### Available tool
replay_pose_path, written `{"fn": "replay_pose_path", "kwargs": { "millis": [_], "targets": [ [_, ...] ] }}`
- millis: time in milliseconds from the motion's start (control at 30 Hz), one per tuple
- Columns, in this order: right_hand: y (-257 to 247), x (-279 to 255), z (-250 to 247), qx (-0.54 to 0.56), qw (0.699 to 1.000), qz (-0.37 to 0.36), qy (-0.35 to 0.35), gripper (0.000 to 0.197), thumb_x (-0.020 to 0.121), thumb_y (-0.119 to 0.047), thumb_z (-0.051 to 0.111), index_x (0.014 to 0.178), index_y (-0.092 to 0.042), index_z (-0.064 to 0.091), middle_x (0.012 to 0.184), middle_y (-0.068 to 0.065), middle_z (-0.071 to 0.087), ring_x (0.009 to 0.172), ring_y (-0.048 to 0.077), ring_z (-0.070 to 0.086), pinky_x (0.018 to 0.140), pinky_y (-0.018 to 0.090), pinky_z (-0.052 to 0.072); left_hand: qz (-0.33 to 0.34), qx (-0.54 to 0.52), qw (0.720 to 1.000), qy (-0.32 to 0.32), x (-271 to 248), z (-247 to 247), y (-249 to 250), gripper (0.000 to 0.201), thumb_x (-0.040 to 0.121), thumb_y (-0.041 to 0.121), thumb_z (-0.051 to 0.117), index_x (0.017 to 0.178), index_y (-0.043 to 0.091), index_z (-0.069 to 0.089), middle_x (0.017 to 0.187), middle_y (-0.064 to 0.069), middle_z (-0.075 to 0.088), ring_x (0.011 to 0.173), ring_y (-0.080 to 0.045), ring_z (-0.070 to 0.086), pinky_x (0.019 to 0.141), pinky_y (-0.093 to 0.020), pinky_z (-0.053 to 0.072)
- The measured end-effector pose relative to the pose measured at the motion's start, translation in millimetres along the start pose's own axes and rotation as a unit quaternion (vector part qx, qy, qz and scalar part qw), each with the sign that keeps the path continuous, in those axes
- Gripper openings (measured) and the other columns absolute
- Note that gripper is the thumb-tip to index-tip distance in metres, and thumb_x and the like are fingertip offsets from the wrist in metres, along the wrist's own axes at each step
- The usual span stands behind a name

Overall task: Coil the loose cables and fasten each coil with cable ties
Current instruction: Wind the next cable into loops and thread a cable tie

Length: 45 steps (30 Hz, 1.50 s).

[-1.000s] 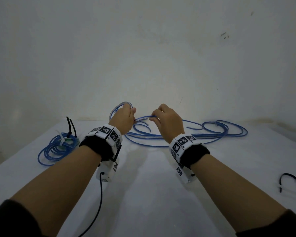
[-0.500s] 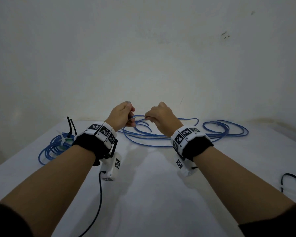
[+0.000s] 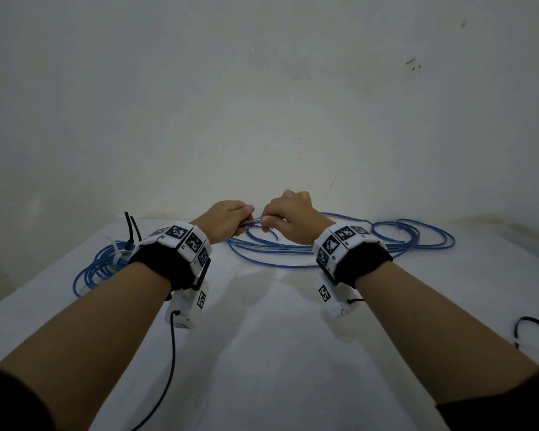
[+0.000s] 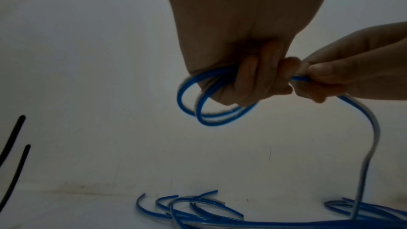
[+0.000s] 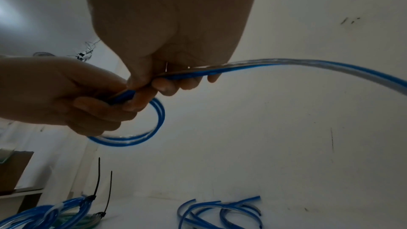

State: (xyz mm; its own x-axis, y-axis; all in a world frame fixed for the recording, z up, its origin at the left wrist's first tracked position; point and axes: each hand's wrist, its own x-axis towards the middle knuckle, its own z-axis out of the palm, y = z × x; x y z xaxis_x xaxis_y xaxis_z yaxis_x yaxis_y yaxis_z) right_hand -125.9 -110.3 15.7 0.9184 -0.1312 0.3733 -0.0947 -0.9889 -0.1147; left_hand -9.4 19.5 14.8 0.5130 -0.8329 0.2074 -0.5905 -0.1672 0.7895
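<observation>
I see the blue cable (image 4: pixel 207 111) raised above the surface (image 3: pixel 262 353), two small loops gripped in my left hand (image 3: pixel 223 220); my right hand (image 3: pixel 288 217) pinches the strand beside it. A tied coil (image 3: pixel 100 265) lies far left.

Plain white tabletop (image 3: pixel 262 353) up against a scuffed off-white wall (image 3: pixel 262 104), brown cardboard box (image 5: pixel 13 171) off to the side.
</observation>
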Motion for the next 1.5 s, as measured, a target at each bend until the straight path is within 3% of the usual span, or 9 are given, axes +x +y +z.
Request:
{"fn": "replay_pose_path", "kwargs": {
  "millis": [267, 433, 567, 667, 767, 967, 1100, 1367, 1500],
  "targets": [
    [9, -2, 4, 0.097, 0.989, 0.0, 0.111, 0.027, 0.09, -0.043, 0.054, 0.073, -0.023, 0.047, 0.071, -0.013, 0.046, 0.082, 0.016, 0.042, 0.085, 0.036, 0.028, -0.017, -0.073, 0.993, -0.095, -7, -2, 3, 0.049, 0.099, 0.036, 0.034, 0.061, 0.008, 0.045, 0.04, 0.007, 0.025, 0.034, -0.007, 0.019, 0.037, -0.016, 0.019],
    [12, -2, 4, 0.188, 0.973, 0.058, 0.119, 0.035, 0.096, -0.036, 0.046, 0.082, -0.006, 0.056, 0.064, -0.008, 0.046, 0.066, 0.014, 0.043, 0.073, 0.033, 0.034, -0.03, -0.198, 0.974, -0.11, -7, -3, 7, 0.044, 0.1, 0.034, 0.032, 0.062, 0.013, 0.038, 0.043, 0.01, 0.023, 0.036, -0.004, 0.018, 0.036, -0.014, 0.018],
    [14, -5, 11, 0.226, 0.962, 0.072, 0.139, 0.02, 0.098, -0.016, 0.042, 0.097, 0.0, 0.054, 0.082, 0.006, 0.054, 0.076, 0.019, 0.048, 0.071, 0.03, 0.04, -0.03, -0.298, 0.949, -0.095, -4, -3, 6, 0.039, 0.1, 0.026, 0.028, 0.065, 0.014, 0.037, 0.041, 0.011, 0.025, 0.035, -0.003, 0.019, 0.037, -0.014, 0.015],
    [27, -8, 20, 0.207, 0.957, 0.11, 0.172, 0.019, 0.094, -0.001, 0.039, 0.101, 0.0, 0.057, 0.094, 0.009, 0.057, 0.087, 0.021, 0.052, 0.07, 0.014, 0.037, -0.015, -0.356, 0.931, -0.074, -3, -8, 8, 0.039, 0.101, 0.028, 0.027, 0.065, 0.015, 0.038, 0.042, 0.012, 0.026, 0.035, -0.002, 0.021, 0.037, -0.014, 0.016],
    [45, -7, 30, 0.065, 0.967, 0.152, 0.193, 0.023, 0.096, -0.014, 0.044, 0.102, -0.005, 0.064, 0.099, 0.014, 0.061, 0.096, 0.032, 0.053, 0.077, 0.029, 0.034, 0.004, -0.391, 0.918, -0.063, -2, -11, 9, 0.04, 0.101, 0.029, 0.026, 0.065, 0.016, 0.037, 0.041, 0.012, 0.026, 0.034, -0.002, 0.022, 0.04, -0.016, 0.014],
    [40, -13, 18, 0.075, 0.917, 0.269, 0.283, 0.031, 0.101, -0.022, 0.033, 0.113, -0.001, 0.053, 0.107, 0.017, 0.051, 0.078, 0.029, 0.048, 0.069, 0.032, 0.036, 0.023, -0.447, 0.892, -0.069, -2, -9, 10, 0.039, 0.099, 0.028, 0.023, 0.063, 0.016, 0.034, 0.039, 0.012, 0.027, 0.032, -0.001, 0.022, 0.042, -0.019, 0.01],
    [40, -7, 13, 0.235, 0.859, 0.269, 0.366, 0.014, 0.099, -0.014, 0.04, 0.104, -0.003, 0.046, 0.098, 0.013, 0.053, 0.082, 0.023, 0.047, 0.07, 0.028, 0.035, 0.033, -0.497, 0.865, -0.066, -2, -12, 13, 0.038, 0.088, 0.022, 0.029, 0.054, 0.018, 0.044, 0.039, 0.01, 0.028, 0.033, -0.003, 0.024, 0.039, -0.018, 0.016],
    [31, -1, 19, 0.227, 0.933, 0.154, 0.233, 0.013, 0.094, -0.009, 0.046, 0.097, -0.002, 0.056, 0.085, 0.009, 0.054, 0.078, 0.025, 0.052, 0.076, 0.041, 0.045, 0.088, -0.548, 0.831, 0.017, 2, -18, 30, 0.034, 0.101, 0.024, 0.023, 0.074, 0.016, 0.042, 0.048, 0.009, 0.036, 0.042, -0.006, 0.034, 0.046, -0.017, 0.031],
    [10, -1, 20, 0.252, 0.95, 0.115, 0.145, 0.014, 0.096, -0.012, 0.041, 0.094, -0.007, 0.054, 0.077, 0.006, 0.052, 0.073, 0.021, 0.046, 0.067, 0.029, 0.036, 0.111, -0.527, 0.839, 0.072, 5, -8, 36, 0.032, 0.102, 0.017, 0.024, 0.073, 0.014, 0.036, 0.054, 0.006, 0.042, 0.048, -0.009, 0.04, 0.054, -0.02, 0.035]
  ]
}}
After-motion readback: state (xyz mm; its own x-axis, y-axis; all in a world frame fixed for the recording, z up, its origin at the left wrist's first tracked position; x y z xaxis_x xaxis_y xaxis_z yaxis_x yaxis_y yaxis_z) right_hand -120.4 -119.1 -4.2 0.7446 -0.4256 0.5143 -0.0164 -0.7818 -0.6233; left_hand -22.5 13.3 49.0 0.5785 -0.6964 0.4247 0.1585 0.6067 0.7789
